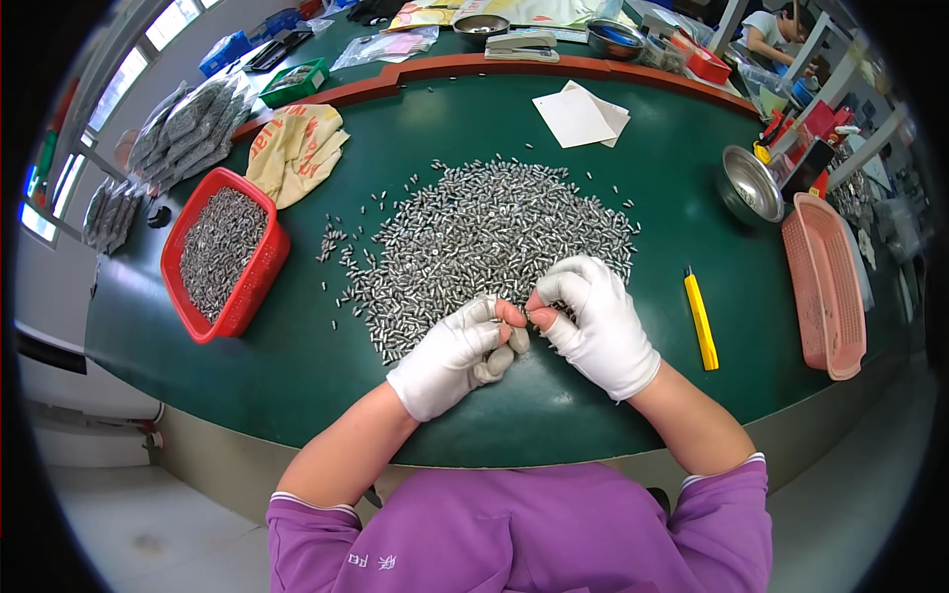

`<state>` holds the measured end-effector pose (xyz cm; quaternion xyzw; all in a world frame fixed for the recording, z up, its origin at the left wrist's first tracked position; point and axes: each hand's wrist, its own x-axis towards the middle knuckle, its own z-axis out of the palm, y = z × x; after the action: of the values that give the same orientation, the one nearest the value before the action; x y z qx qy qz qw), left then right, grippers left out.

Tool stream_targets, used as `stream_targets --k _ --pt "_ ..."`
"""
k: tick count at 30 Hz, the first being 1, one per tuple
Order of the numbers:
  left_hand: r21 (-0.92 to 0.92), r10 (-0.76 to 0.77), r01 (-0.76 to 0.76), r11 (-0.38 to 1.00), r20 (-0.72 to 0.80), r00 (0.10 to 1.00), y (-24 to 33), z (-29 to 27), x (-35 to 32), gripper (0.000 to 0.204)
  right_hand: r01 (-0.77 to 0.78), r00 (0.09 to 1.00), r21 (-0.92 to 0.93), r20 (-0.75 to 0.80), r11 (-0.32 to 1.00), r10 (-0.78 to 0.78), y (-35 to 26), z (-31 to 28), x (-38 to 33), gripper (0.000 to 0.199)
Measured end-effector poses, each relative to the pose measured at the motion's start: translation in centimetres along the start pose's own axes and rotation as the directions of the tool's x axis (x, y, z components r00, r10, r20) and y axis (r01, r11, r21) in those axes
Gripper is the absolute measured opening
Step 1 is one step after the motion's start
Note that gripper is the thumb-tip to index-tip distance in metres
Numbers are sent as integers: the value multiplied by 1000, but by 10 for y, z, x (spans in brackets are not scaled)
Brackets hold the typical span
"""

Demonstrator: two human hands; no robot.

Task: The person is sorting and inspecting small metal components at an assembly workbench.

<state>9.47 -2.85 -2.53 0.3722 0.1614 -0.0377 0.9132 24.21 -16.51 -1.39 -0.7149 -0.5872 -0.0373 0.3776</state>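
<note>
A wide pile of small silvery metal pins (484, 222) is spread over the green table (415, 119). At its near edge my two hands meet, both in white gloves with bare thumb and finger tips. My left hand (460, 351) is closed, thumb and forefinger pinched together, the other fingers curled under. My right hand (593, 321) also pinches with thumb and forefinger, its tips almost touching the left ones. Whatever small part lies between the fingertips is too small and covered to make out.
A red basket (272, 259) full of small metal parts stands left, beside a yellowish cloth (297, 148). Rightward lie a yellow cutter knife (700, 321), a metal bowl (749, 186) and a pink basket (825, 287). White paper sheets (573, 117) lie beyond the pile. A person (771, 40) sits far right.
</note>
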Motion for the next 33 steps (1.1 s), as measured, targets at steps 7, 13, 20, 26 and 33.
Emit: stream_targets --k 7,13,20,26,33 --pt "54 -9 9 999 -6 1000 -1 1 0 18 19 999 116 32 993 -23 -1 0 0 16" --pt "77 -50 51 996 -11 999 0 1 1 14 7 1000 100 20 995 -9 2 3 -2 12" --pt "66 -15 16 998 -21 1000 -2 1 -1 18 107 981 -132 177 985 -83 1 6 -1 20" --pt "49 9 -10 999 17 1000 -3 -2 0 23 160 978 -216 168 963 -125 0 14 -4 23" --pt "48 6 -8 999 54 999 -3 -4 0 23 140 971 -261 225 955 -81 2 11 -3 23"
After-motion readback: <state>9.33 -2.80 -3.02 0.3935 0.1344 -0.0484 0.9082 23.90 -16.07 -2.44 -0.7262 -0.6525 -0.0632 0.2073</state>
